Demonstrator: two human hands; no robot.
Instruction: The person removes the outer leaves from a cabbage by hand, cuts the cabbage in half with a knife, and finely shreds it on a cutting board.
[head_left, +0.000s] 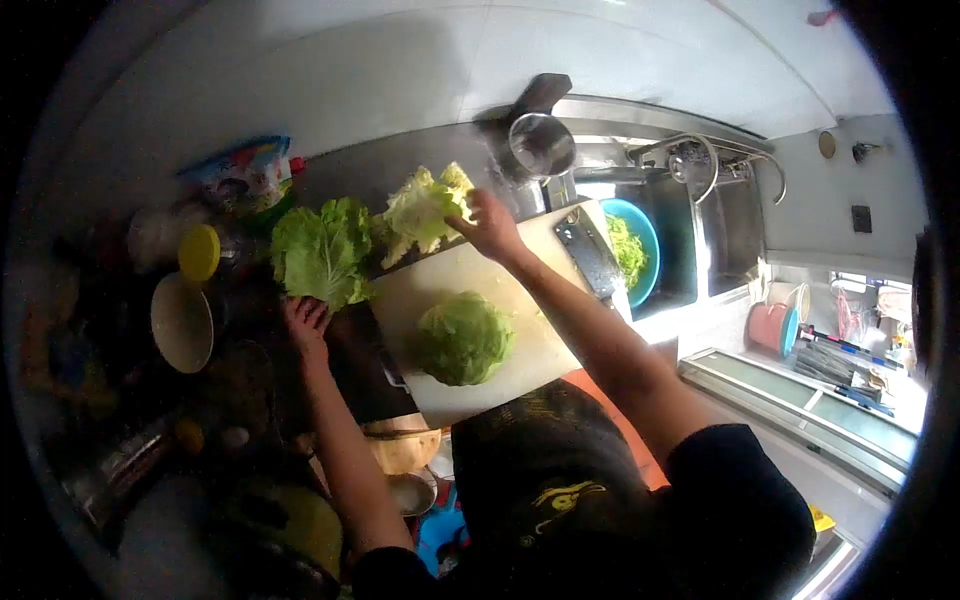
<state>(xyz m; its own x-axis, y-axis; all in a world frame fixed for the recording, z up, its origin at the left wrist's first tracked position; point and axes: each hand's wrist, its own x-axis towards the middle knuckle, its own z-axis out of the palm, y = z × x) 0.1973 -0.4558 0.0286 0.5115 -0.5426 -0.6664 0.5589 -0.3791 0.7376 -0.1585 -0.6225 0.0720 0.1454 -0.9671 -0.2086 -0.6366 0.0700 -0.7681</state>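
A round green cabbage head [465, 338] rests on the white cutting board [410, 300]. Beyond the board's far left edge lie a large leafy green cabbage leaf [325, 250] and several pale, crumpled cabbage leaves [428, 208]. My left hand [308, 330] is at the near edge of the green leaf, fingers spread. At the right edge of the pale leaves is my right hand [490, 225], its thumb and fingers apart around that edge. A dark-bladed cleaver [588, 255] lies on the board's right side, beyond my right forearm.
A blue basin [655, 250] with shredded greens [626, 248] stands right of the board by the sink [735, 235]. A metal container [542, 145] is at the back. On the left are a yellow-lidded jar [200, 252], a pale bowl [182, 322] and a colourful packet [250, 178].
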